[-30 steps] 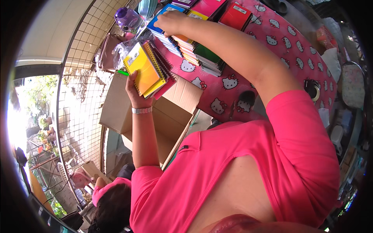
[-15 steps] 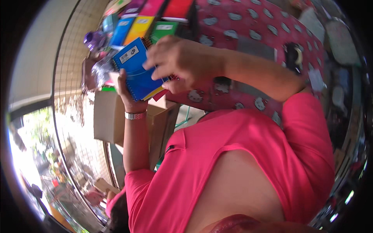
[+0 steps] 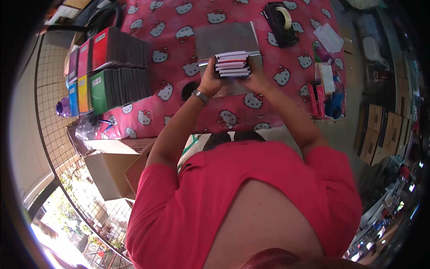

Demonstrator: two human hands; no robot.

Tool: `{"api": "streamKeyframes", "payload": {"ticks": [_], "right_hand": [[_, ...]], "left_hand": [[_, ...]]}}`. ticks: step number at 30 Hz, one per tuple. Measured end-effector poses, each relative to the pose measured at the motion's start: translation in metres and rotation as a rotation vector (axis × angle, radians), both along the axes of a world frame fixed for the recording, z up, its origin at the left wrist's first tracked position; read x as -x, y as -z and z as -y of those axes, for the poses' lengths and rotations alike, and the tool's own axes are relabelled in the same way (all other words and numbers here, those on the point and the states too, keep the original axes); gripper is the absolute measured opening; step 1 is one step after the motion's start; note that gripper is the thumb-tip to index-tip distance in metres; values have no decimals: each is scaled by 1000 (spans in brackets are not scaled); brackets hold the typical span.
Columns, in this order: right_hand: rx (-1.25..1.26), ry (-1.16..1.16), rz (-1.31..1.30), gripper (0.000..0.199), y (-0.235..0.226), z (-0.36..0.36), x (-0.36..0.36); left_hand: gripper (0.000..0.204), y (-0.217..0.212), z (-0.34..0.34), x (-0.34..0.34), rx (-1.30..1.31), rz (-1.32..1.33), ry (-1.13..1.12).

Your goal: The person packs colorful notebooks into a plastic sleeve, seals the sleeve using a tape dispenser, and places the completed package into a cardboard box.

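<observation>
A small stack of spiral notebooks [image 3: 232, 65] stands over the middle of the table, its white page edges facing up. My left hand [image 3: 211, 81], with a watch on the wrist, is closed on the stack's left side. Against the right side presses my right hand [image 3: 257, 80], its fingers partly hidden behind the stack. Under and beyond the notebooks lies a clear plastic bag [image 3: 226, 39], flat on the pink patterned tablecloth [image 3: 183, 33].
At the left, rows of notebooks in red, green [image 3: 99, 92], yellow and other colours stand packed together. A black tape dispenser [image 3: 281, 27] is at the far right, with a pink box [image 3: 316, 99] nearer. An opened carton [image 3: 107, 168] sits below the table's left edge.
The view has swung right. The notebooks have gone from the left side to the middle over the plastic bag, turned edge-up. My right hand has come from their front to their right side.
</observation>
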State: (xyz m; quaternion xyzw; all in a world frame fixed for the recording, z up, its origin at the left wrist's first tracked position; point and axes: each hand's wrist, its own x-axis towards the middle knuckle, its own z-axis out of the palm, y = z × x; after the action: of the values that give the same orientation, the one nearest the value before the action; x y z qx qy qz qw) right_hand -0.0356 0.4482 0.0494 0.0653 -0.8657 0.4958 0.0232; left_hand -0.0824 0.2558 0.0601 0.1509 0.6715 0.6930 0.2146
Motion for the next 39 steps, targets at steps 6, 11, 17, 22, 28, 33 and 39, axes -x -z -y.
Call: {"api": "streamKeyframes", "payload": {"ticks": [6,11,17,22,28,33,39], "right_hand": [[249,-53,14,83,32,-7,-17],[274,14,49,84,33,-1,-6],[186,-18,23,83,56,1,2],[68,-36,-59,77,64,-1,-6],[242,-37,161,77,32,2,-6],[250,-128,327,78,-19,-3,-5],[302,-190,354,63,-73,26,-12]], "left_hand": [[85,51,2,-15,163,-156,38],[87,41,-11,-9,99,-4,95],[76,78,-6,0,320,-387,137],[67,60,-2,-15,446,-338,77],[67,53,6,-10,160,29,80],[61,4,26,-14,-290,738,88],[62,-22,61,-47,-566,1029,-142]]}}
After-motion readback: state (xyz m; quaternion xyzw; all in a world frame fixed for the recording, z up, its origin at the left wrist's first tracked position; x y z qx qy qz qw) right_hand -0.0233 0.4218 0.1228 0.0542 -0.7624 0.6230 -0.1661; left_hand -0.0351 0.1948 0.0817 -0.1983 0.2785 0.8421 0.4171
